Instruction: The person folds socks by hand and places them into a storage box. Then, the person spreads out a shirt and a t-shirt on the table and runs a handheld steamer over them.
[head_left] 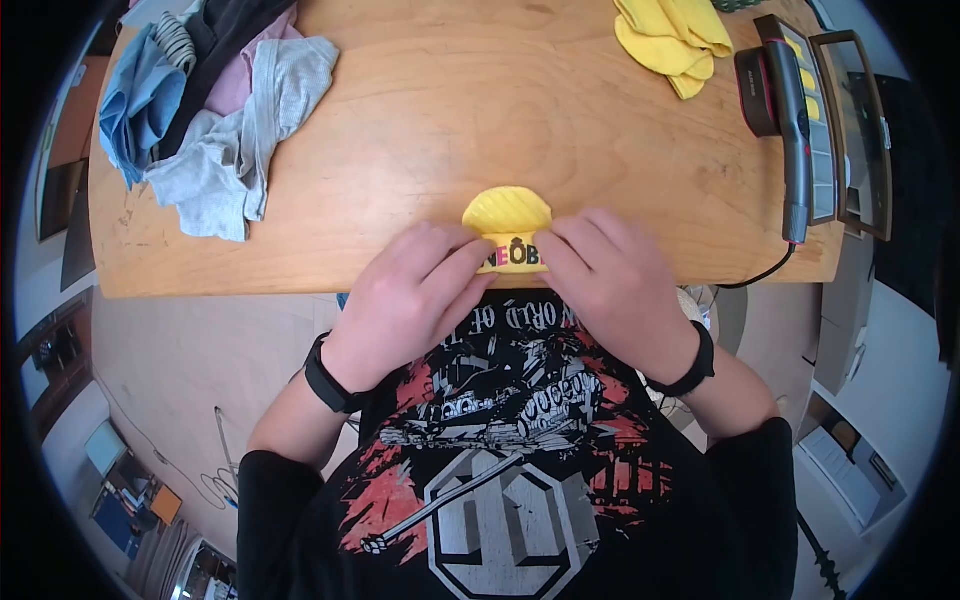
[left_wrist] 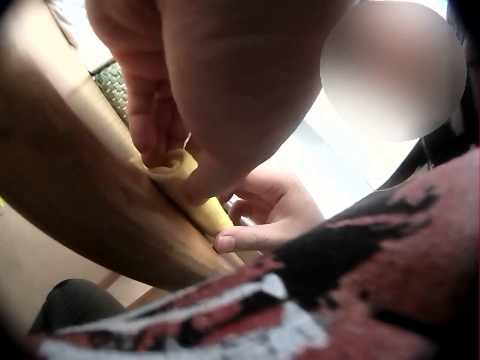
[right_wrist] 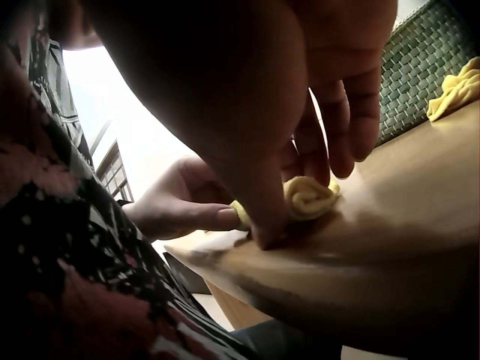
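Observation:
At the table's near edge lies a yellow sock (head_left: pixel 507 210), partly rolled up, with its rounded end flat on the wood and dark and pink letters on the roll. My left hand (head_left: pixel 415 290) grips the left end of the roll between thumb and fingers. The right hand (head_left: pixel 615 285) pinches the opposite end the same way. Seen from the right wrist, the end of the roll shows a spiral of layers (right_wrist: pixel 309 199) beside the right thumb. In the left wrist view, the rolled sock (left_wrist: pixel 176 166) sits close to the table edge under the fingers.
Crumpled grey, pink, blue and dark clothes (head_left: pixel 240 120) are heaped at the table's left. More yellow cloth pieces (head_left: pixel 675 40) lie at the far right, near a green woven basket (right_wrist: pixel 424 71). A compartmented box (head_left: pixel 822 130) and a corded dark device (head_left: pixel 797 150) stand at the right edge.

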